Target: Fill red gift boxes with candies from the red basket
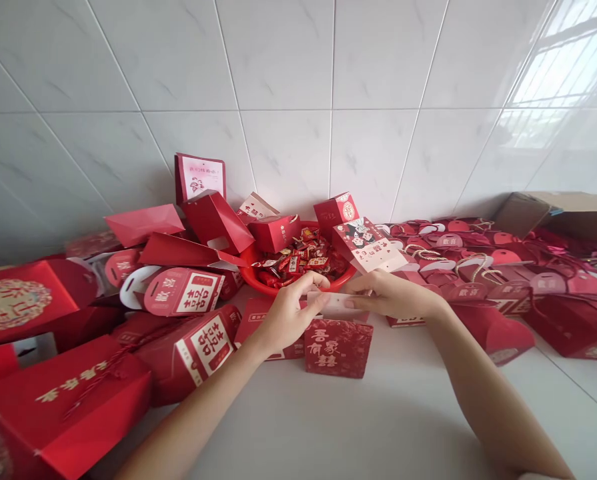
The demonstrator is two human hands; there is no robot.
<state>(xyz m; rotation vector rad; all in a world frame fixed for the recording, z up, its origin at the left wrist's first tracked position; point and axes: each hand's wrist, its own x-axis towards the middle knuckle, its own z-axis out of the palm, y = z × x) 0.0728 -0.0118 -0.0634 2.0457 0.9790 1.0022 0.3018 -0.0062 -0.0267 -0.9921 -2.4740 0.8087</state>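
Note:
A dark red gift box (338, 350) with pale lettering stands upright on the surface in front of me, its pale flaps raised at the top. My left hand (294, 305) pinches the left end of these flaps between thumb and fingers. At the right end, my right hand (391, 295) has its thumb and fingers closed on the same flaps. Just behind my hands sits a red plastic basket (265, 288) with wrapped candies (298, 260) in it. What is inside the gift box cannot be seen.
Red gift boxes (198, 353) crowd the left side, some lying on others. Rows of smaller red boxes (498, 293) fill the right side, with a brown cardboard box (553, 207) behind. Several cartons lean over the basket, including an illustrated box (365, 243). A tiled wall (288, 60) rises behind.

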